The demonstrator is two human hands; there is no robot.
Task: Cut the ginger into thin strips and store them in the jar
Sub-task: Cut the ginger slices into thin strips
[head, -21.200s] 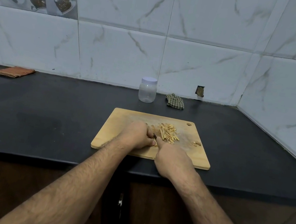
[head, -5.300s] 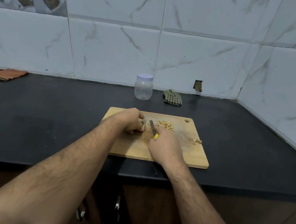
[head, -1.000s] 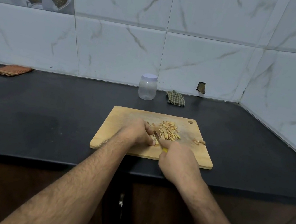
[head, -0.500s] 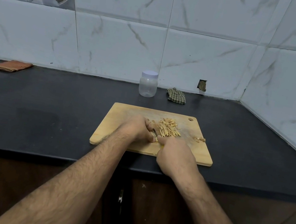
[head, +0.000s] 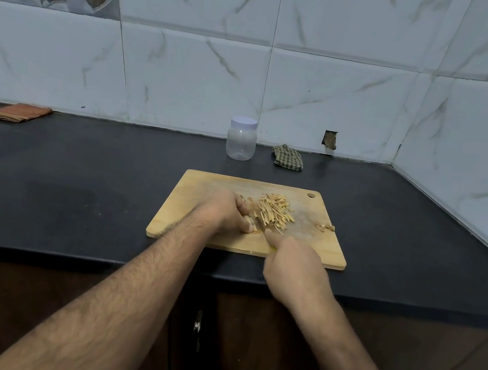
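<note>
- A black countertop [head: 75, 190] runs along white marble-look wall tiles [head: 189, 80] into a corner on the right; dark wooden cabinet fronts sit below its edge
- One wooden cutting board [head: 210, 186] lies at the front edge of the counter
- The left hand [head: 225, 214] rests on the board with its fingers curled down over a piece of ginger [head: 248, 220], of which only a sliver shows
- The right hand [head: 293, 266] is closed around a knife handle; a small yellow bit shows beside the fingers, and the blade is mostly hidden between the two hands
- One heap of ginger strips [head: 275, 212] lies on the board just right of the left hand; a small cluster of scraps [head: 324, 227] sits near the board's right edge
- One clear jar [head: 240, 142] with a white lid on stands at the back by the wall, well apart from the board
- Two cloths: an orange one [head: 16, 112] far left, a checked one [head: 288, 157] beside the jar
</note>
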